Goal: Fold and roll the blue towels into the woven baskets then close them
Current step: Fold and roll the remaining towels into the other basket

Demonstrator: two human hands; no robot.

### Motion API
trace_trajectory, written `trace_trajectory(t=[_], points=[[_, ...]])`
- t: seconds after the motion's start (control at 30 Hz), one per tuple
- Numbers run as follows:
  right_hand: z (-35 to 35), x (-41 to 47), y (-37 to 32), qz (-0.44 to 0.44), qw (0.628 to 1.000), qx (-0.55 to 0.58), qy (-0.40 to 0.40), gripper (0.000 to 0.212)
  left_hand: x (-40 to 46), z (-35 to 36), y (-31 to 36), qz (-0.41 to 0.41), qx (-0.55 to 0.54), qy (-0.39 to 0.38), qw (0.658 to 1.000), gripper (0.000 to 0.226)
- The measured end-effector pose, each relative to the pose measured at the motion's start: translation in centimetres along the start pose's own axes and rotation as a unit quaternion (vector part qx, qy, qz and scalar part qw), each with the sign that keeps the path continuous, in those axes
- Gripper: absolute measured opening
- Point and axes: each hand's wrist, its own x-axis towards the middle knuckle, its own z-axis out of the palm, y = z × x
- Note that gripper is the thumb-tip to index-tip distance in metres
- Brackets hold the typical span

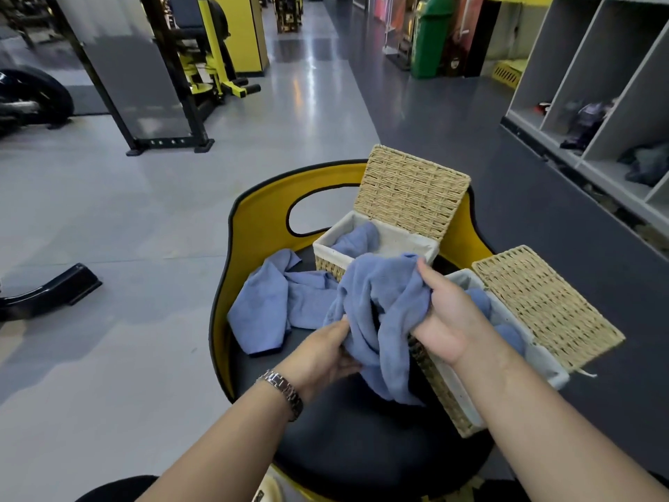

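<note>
Both hands' fingers (427, 280) clamped on crumpled blue terry towel (380, 306); rectangular woven baskets open.

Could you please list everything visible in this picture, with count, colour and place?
Held towel: one, blue, bunched between both hands above the seat.
Loose towel: one, blue, crumpled on the seat, left of the held one.
Far basket: one, tan woven with white lining, lid open and upright, blue cloth inside.
Near basket: one, tan woven with white lining, lid open and leaning back to the right, blue cloth inside.
Seat: one, black pad with yellow back, under the baskets.
Gym machines: several, yellow and black, far left.
Shelf unit: one, grey, right, holding dark items.
Bin: one, green, far back.
Wristwatch: one, silver, left wrist.
Left hand: grips the towel's lower edge.
Right hand: grips the towel's upper part.
</note>
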Motion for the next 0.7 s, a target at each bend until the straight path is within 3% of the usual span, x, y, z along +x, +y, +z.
trace_trajectory(t=[0.13, 0.2, 0.27, 0.3, 0.4, 0.5, 0.57, 0.67, 0.7], points=[[-0.7, 0.3, -0.9, -0.066, 0.998, 0.004, 0.007, 0.053, -0.3, -0.5, 0.9, 0.063, -0.018, 0.074, 0.995, 0.046], [-1.1, 0.7, -1.3, -0.118, 0.982, -0.125, 0.074, 0.052, -0.6, -1.1, 1.7, 0.129, -0.010, 0.134, 0.982, 0.034], [-1.8, 1.1, -1.6, -0.156, 0.922, -0.326, 0.141, 0.049, -1.0, -2.0, 2.6, 0.177, -0.015, 0.188, 0.966, 0.014], [-2.4, 1.4, -1.8, -0.173, 0.890, -0.391, 0.162, 0.050, -1.3, -2.4, 3.2, 0.194, -0.008, 0.207, 0.959, 0.020], [-3.6, 1.2, -2.7, -0.239, 0.844, -0.440, 0.191, 0.059, -2.3, -3.6, 5.2, 0.256, 0.046, 0.240, 0.935, 0.025], [-4.1, 0.5, -3.4, -0.320, 0.807, -0.451, 0.209, 0.051, -3.7, -5.0, 6.8, 0.307, 0.140, 0.282, 0.898, 0.025], [-4.4, 0.5, -3.7, -0.323, 0.841, -0.391, 0.188, 0.048, -4.2, -6.0, 7.2, 0.307, 0.180, 0.298, 0.886, 0.024], [-4.4, 0.6, -3.9, -0.275, 0.897, -0.317, 0.137, 0.014, -4.8, -7.1, 7.5, 0.294, 0.165, 0.265, 0.903, 0.028], [-4.3, 0.5, -3.9, -0.259, 0.912, -0.293, 0.120, 0.013, -5.0, -7.3, 7.5, 0.292, 0.165, 0.245, 0.910, 0.032]])
